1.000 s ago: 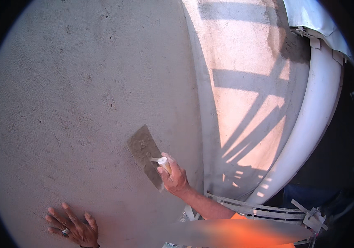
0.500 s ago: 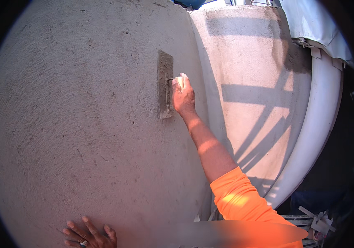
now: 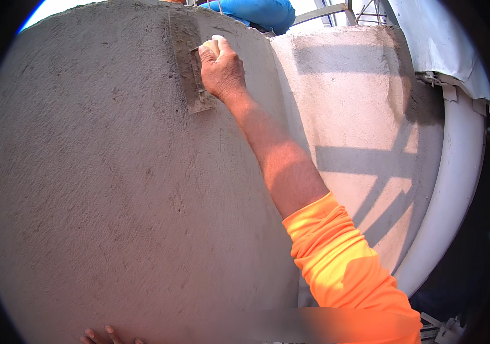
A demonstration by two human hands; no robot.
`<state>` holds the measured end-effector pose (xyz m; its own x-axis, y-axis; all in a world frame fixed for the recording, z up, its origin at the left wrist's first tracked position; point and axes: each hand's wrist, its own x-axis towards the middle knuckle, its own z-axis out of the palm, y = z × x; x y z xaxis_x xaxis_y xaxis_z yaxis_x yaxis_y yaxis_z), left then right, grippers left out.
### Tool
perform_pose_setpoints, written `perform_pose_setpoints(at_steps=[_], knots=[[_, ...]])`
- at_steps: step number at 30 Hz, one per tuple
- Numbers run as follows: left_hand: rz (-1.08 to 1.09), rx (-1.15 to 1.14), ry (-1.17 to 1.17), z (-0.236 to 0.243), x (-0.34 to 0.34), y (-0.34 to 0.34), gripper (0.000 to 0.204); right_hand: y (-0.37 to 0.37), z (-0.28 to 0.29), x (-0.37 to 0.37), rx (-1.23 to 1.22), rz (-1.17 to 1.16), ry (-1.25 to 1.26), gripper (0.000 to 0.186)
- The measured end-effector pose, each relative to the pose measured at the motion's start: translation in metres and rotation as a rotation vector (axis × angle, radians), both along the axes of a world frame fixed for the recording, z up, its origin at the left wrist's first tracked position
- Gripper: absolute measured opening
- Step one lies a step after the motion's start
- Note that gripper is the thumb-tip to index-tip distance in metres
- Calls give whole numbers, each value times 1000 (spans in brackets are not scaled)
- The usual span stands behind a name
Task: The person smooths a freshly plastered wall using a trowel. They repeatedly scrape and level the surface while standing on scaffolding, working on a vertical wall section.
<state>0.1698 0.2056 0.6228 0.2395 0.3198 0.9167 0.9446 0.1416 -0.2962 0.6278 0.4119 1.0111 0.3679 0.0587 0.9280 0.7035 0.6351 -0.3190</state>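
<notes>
My right hand (image 3: pixel 222 69) is closed round the handle of a plastering trowel (image 3: pixel 186 71). The trowel's long rectangular blade is smeared with grey plaster and lies against the upper part of a rough grey plastered wall (image 3: pixel 96 189), close to its top edge. My right arm, in an orange sleeve, reaches up to it. At the bottom edge only the fingertips of my left hand (image 3: pixel 107 335) show, spread apart against the lower wall; the rest of that hand is out of the picture.
Right of a corner stands a paler, sunlit wall (image 3: pixel 359 109) crossed by shadows. Beyond it a white pipe (image 3: pixel 451 172) runs downward below a pale sheet (image 3: pixel 445 40). A blue bundle (image 3: pixel 262 12) and a metal bar (image 3: pixel 319 14) show above the wall's top.
My right hand and the trowel have moved up and left across the wall. The view has shifted upward, showing more of the wall's top; my left hand has sunk toward the lower edge.
</notes>
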Motion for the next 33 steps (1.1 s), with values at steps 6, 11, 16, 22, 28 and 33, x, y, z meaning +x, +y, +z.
perform_pose_setpoints(at_steps=[6,11,16,22,28,33], knots=[[30,68,5,0,6,7,78,32,8,90,-168,21,122,54],[37,96,37,5,13,6,79,48,21,75,7,7,-142,57],[56,90,47,7,17,6,79,61,68,105,24,-51,-83,57],[109,72,76,12,27,-1,77,82,53,174,-166,213,136,56],[165,127,136,47,73,-8,67,85,0,177,-223,-18,87,57],[82,179,161,142,130,40,72,89,24,176,-47,-41,-163,59]])
